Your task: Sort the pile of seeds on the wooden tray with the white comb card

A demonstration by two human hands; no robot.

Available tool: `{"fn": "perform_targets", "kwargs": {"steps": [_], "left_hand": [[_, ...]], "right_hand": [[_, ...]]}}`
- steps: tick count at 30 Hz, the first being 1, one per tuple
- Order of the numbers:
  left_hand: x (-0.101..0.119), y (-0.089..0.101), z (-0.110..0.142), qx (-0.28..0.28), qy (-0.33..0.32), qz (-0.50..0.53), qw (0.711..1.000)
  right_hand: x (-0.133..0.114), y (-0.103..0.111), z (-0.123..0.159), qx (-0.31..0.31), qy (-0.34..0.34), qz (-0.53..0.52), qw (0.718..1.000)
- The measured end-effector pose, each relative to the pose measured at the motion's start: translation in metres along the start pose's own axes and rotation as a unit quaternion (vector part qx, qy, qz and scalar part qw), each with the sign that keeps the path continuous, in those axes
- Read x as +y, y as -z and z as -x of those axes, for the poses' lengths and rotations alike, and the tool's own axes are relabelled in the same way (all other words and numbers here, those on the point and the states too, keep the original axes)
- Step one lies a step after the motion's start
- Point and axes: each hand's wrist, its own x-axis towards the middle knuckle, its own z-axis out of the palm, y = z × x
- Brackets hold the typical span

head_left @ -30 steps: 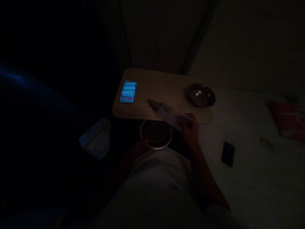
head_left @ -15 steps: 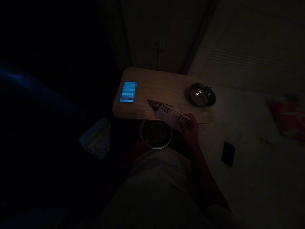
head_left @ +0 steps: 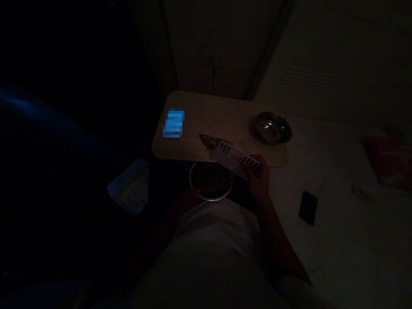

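Note:
The scene is very dark. My right hand (head_left: pixel 258 176) grips a long white plastic piece with a row of slots (head_left: pixel 232 159). Its far end rests at a patch of small dark grains (head_left: pixel 208 141), perhaps seeds, near the front edge of the wooden table (head_left: pixel 222 111). Below that edge, a round metal bowl (head_left: pixel 210 198) stands close to my body, with something dark inside that I cannot make out. My left hand (head_left: pixel 189 197) holds the bowl's left side, thumb on the rim; its other fingers are hidden in shadow.
Another shiny metal bowl (head_left: pixel 273 128) sits at the table's right end, and a lit, blurred blue screen (head_left: pixel 174 123) at its left. A phone (head_left: pixel 308 208) and a red packet (head_left: pixel 386 161) lie on the pale surface to the right. A pale bag (head_left: pixel 130 186) is at left.
My right hand and the slotted white piece have shifted very slightly to the right and toward me. My left hand and the bowl look unmoved.

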Motion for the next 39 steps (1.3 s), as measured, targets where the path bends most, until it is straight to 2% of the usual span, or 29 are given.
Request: {"fn": "perform_targets", "kwargs": {"steps": [3, 8, 15, 20, 26, 31, 36, 39], "left_hand": [[0.003, -0.003, 0.005, 0.005, -0.003, 0.012, 1.000], [0.001, -0.001, -0.001, -0.063, 0.051, 0.057, 0.995], [-0.004, 0.003, -0.009, -0.051, 0.022, 0.048, 0.997], [-0.010, 0.011, -0.002, 0.023, -0.063, 0.017, 0.998], [-0.016, 0.017, -0.009, 0.008, -0.068, 0.007, 0.998], [-0.012, 0.015, -0.013, -0.046, -0.009, 0.022, 0.999], [-0.015, 0.018, -0.015, -0.004, -0.037, 0.010, 0.999], [-0.017, 0.018, -0.016, -0.007, -0.070, -0.026, 0.997]], "right_hand": [[0.002, 0.001, 0.001, 0.005, -0.001, -0.001, 1.000], [0.004, 0.003, 0.002, 0.005, 0.004, -0.013, 1.000], [0.004, 0.004, 0.003, 0.000, 0.000, -0.015, 1.000], [0.004, 0.005, 0.002, -0.001, 0.006, -0.012, 1.000], [0.006, 0.006, 0.003, 0.000, 0.003, -0.012, 1.000], [0.007, 0.007, 0.004, 0.001, 0.008, 0.006, 1.000], [0.005, 0.008, 0.003, 0.007, 0.010, -0.003, 1.000], [0.005, 0.009, 0.002, 0.007, 0.007, -0.006, 1.000]]}}
